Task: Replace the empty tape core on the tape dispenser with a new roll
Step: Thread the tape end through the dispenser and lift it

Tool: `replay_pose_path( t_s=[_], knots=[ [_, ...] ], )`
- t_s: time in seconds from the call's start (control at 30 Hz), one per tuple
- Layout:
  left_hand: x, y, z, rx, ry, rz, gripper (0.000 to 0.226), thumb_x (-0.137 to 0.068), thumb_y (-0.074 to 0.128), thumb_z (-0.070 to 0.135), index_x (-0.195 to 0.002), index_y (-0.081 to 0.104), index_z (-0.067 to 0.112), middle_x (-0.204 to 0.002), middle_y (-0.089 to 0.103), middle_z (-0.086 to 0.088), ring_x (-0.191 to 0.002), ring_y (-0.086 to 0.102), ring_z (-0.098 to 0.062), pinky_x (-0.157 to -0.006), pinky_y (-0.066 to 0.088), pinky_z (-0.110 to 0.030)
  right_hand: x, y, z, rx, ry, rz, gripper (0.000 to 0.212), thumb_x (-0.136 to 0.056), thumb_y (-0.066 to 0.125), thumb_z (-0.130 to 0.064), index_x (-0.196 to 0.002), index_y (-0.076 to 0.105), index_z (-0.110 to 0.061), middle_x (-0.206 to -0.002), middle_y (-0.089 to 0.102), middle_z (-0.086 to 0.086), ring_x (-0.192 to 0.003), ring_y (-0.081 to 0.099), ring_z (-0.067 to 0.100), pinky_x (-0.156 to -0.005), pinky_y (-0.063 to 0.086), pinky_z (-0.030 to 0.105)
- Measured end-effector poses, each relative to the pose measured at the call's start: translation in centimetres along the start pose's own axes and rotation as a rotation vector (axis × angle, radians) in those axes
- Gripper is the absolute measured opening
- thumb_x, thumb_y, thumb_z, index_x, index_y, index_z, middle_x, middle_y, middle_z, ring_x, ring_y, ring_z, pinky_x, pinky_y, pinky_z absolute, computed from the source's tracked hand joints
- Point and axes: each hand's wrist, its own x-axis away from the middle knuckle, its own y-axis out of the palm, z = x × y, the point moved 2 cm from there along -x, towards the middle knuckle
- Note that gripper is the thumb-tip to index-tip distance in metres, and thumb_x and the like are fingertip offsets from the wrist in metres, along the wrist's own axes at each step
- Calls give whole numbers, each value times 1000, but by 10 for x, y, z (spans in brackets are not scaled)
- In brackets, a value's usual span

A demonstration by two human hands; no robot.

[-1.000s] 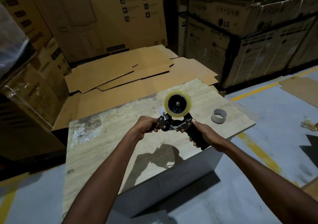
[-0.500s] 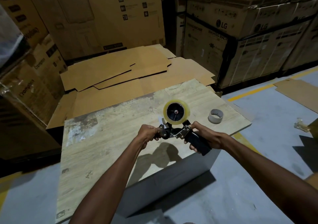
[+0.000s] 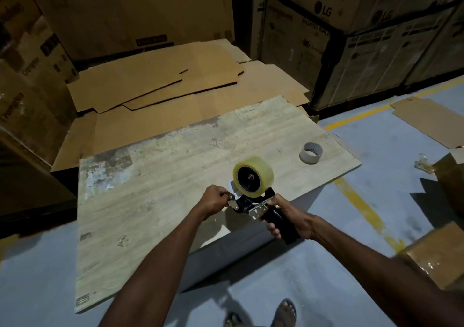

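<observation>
new roll (image 3: 253, 176) seated on tape dispenser (image 3: 251, 204). right hand (image 3: 288, 216) wrapped round handle; left hand (image 3: 213, 201) pinching tape end at front. risk: end slips, sticks back onto roll.

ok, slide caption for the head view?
Right hand grips tape dispenser with new roll; left hand pinches its front.

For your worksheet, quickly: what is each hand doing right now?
Left hand: closed, pinching the front end of the tape dispenser.
Right hand: closed around the dispenser's black handle.
</observation>
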Motion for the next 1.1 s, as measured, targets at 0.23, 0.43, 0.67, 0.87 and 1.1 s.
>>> replay_pose_path(
  t_s=[0.23,0.43,0.67,0.87,1.1],
  knots=[
    [-11,20,-17,-42,34,43,58,-94,55,-8,-41,58,17,-46,63,9,-58,67,-3,-56,45,-21,5,15,29,-9,-61,111,51,-101,40,-55,-99,53,-6,-72,54,4,-60,51,19,-60,44,32],
    [-15,26,-31,20,-31,147,37,-98,67,6,-62,69,-2,-75,76,-10,-64,70,-5,-54,56,-18,11,14,59,-97,-118,250,52,-102,38,-55,-89,55,-8,-68,49,4,-52,38,16,-52,34,30],
    [-14,46,-41,-159,56,75,42,-99,68,15,-58,66,10,-64,72,3,-62,68,4,-51,48,-27,15,-8,133,-104,-134,236,56,-85,48,-61,-96,54,-6,-70,49,7,-53,39,18,-54,35,32],
    [-4,68,-46,-317,197,101,40,-100,65,28,-60,60,25,-65,66,8,-63,62,-14,-61,47,-33,4,-9,169,-67,-114,244,47,-90,40,-51,-95,55,-7,-74,55,9,-60,47,20,-62,43,34],
    [-11,79,-48,-444,347,114,24,-101,64,30,-81,70,18,-78,64,12,-75,58,-12,-66,42,-30,-15,3,190,-164,-74,330,30,-101,40,-32,-90,54,-7,-72,53,9,-59,43,19,-63,39,34]
  ],
)
